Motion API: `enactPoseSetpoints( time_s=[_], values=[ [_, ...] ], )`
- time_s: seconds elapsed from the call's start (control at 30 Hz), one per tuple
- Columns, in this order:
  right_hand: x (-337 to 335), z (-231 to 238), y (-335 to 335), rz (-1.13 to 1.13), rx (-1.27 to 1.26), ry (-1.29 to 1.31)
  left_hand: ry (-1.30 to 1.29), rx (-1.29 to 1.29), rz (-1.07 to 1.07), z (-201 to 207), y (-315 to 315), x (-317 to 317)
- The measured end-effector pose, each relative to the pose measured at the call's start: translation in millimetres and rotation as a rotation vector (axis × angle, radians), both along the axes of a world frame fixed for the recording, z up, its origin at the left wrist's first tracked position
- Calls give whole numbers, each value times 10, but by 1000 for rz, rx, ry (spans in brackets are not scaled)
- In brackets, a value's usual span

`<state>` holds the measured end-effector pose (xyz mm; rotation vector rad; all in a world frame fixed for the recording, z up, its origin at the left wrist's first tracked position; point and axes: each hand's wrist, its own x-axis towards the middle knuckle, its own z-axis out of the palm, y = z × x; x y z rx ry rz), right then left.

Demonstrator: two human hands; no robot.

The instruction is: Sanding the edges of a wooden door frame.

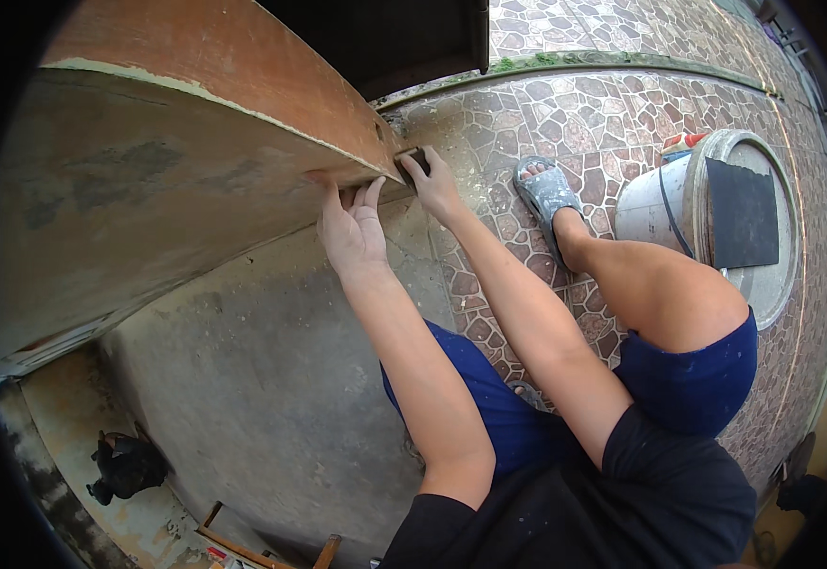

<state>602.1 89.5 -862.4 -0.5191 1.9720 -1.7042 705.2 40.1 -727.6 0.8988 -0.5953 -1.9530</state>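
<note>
My right hand [439, 188] grips a small dark piece that looks like sandpaper [415, 168]. It presses against the end corner of a wall [172, 175] with a reddish-brown face and a grey, patchy face. A pale, rough edge runs between these two faces. Just left of it, my left hand [355, 230] is raised with its fingers stretched out, and the fingertips touch the grey face near the edge. Nothing shows in the left hand.
To my right, a white bucket [646, 211] has a black sheet [743, 213] on its lid. Stone-patterned paving [565, 119] meets grey concrete [271, 379]. A dark shape [124, 465] sits at the lower left, near wooden pieces [326, 552].
</note>
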Motion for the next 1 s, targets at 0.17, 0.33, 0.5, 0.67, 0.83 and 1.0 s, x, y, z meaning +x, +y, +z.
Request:
enactPoseSetpoints(
  time_s=[0.17, 0.33, 0.5, 0.67, 0.83, 1.0],
  values=[
    [216, -70, 42, -84, 66, -165, 23, -24, -14, -20, -30, 139],
    [262, 1024, -264, -45, -290, 11, 39, -50, 12, -28, -52, 270],
    [284, 1399, -289, -31, -493, 211, 8, -42, 46, -4, -57, 243],
    [47, 246, -56, -37, -59, -111, 29, -14, 60, 8, 62, -5],
    [189, 1075, -240, 16, -348, 68, 20, -49, 42, -18, -9, 227],
    [189, 706, -136, -138, -86, 102, 46, -61, 6, 16, 18, 72]
  ],
)
